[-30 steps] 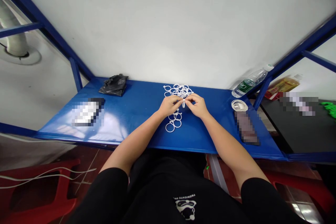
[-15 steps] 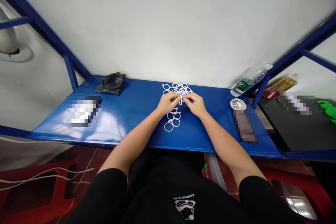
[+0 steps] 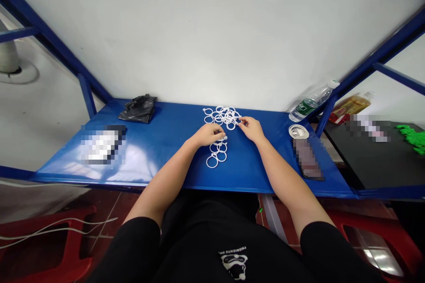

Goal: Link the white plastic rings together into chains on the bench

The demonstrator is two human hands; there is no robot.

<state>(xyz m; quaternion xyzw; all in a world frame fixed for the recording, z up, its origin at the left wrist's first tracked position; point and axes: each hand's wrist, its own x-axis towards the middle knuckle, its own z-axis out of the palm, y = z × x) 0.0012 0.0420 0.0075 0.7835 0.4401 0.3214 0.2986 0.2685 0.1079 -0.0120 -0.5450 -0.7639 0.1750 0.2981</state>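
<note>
A pile of thin white plastic rings (image 3: 218, 117), each with a small knob, lies toward the back of the blue table. Closer to me is a smaller group of similar rings (image 3: 221, 156), overlapping or joined. My left hand (image 3: 208, 134) is closed at the far end of this group, its fingertips pinching a white ring that they partly hide. At the right edge of the pile, my right hand (image 3: 252, 130) has its thumb and forefinger closed on a white ring.
On the blue table (image 3: 172, 150) are a crumpled black bag (image 3: 138, 108) and a blurred-out item (image 3: 103, 144) at left. A water bottle (image 3: 312, 102), a white coil (image 3: 299, 131) and a dark blurred-out item (image 3: 308, 159) are at right. A white wall (image 3: 199, 31) rises behind.
My hands were together at a ring in front of the pile and have parted. The left came down toward the nearer rings; the right moved right, to the pile's edge.
</note>
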